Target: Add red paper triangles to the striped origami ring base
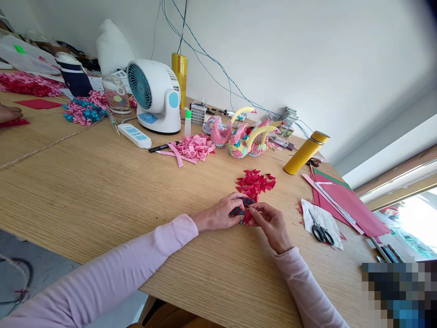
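My left hand (221,212) is closed around a small ring of folded paper pieces (238,211), striped blue and dark with red parts at its right side. At that side the thumb and fingers of my right hand (271,224) pinch a red folded paper piece against the ring; the fingertips partly hide it. Both hands stay low over the wooden table (205,264). Just beyond them lies a loose pile of red folded paper triangles (256,182).
Pink paper pieces (196,146), folded-paper swans (251,139) and a white fan (159,98) stand farther back. To the right are a yellow flask (305,153), black-handled scissors (322,233) on white tissue and red paper sheets (355,205). Another person's hand (9,113) shows at far left.
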A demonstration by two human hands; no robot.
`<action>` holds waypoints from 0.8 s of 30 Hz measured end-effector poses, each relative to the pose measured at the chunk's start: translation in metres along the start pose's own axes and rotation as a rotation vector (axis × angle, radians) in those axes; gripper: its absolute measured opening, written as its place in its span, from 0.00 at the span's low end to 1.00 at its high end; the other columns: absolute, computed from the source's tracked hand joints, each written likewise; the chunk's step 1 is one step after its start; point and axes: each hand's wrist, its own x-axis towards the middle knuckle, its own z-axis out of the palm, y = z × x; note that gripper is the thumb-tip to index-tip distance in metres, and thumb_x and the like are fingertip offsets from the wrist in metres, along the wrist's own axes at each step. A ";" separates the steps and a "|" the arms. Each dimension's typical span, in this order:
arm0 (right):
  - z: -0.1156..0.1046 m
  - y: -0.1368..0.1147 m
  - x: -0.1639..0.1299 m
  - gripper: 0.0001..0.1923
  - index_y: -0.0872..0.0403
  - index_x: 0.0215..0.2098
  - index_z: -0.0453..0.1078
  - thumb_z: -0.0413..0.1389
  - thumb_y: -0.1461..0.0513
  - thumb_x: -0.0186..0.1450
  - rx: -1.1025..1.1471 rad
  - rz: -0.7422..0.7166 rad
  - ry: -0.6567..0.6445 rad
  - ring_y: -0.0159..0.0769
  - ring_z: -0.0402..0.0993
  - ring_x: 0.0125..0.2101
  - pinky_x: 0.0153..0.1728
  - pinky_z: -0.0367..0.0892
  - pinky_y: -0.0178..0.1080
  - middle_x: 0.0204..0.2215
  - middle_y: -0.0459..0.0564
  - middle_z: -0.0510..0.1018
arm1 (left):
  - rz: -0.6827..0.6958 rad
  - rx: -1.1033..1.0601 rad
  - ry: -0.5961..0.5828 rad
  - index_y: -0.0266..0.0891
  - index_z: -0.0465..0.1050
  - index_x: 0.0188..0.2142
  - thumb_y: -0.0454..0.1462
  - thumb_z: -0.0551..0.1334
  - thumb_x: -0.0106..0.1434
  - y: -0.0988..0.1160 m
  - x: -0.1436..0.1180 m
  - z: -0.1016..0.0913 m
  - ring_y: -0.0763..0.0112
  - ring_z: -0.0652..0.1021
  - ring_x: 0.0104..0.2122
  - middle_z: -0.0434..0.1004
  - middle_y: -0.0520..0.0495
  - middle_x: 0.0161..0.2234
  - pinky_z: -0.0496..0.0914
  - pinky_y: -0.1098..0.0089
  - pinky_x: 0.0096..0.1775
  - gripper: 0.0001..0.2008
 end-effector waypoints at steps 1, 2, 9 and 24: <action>0.000 0.000 0.000 0.17 0.55 0.34 0.73 0.63 0.51 0.55 -0.015 -0.003 -0.002 0.31 0.74 0.21 0.26 0.73 0.34 0.21 0.47 0.78 | 0.001 -0.002 0.002 0.39 0.69 0.33 0.30 0.60 0.58 -0.001 0.000 0.000 0.64 0.70 0.52 0.68 0.42 0.48 0.67 0.65 0.52 0.04; 0.000 -0.001 0.000 0.17 0.55 0.34 0.73 0.63 0.51 0.55 -0.030 -0.005 -0.004 0.32 0.75 0.21 0.26 0.73 0.35 0.21 0.47 0.78 | 0.003 -0.005 0.005 0.39 0.69 0.33 0.30 0.60 0.58 -0.001 0.000 0.001 0.63 0.70 0.52 0.68 0.42 0.48 0.67 0.65 0.52 0.04; -0.002 -0.004 0.001 0.17 0.56 0.32 0.73 0.62 0.50 0.55 -0.104 -0.005 -0.025 0.33 0.75 0.21 0.28 0.74 0.37 0.20 0.46 0.77 | 0.001 -0.002 0.014 0.39 0.69 0.34 0.29 0.60 0.58 -0.004 0.000 0.004 0.62 0.68 0.55 0.66 0.41 0.51 0.64 0.63 0.55 0.05; -0.004 0.003 0.003 0.15 0.54 0.32 0.75 0.61 0.51 0.57 -0.306 -0.128 -0.036 0.31 0.70 0.17 0.17 0.64 0.33 0.19 0.47 0.77 | 0.015 0.015 -0.045 0.39 0.67 0.37 0.30 0.65 0.54 -0.009 -0.001 0.003 0.59 0.65 0.57 0.63 0.40 0.54 0.64 0.60 0.55 0.12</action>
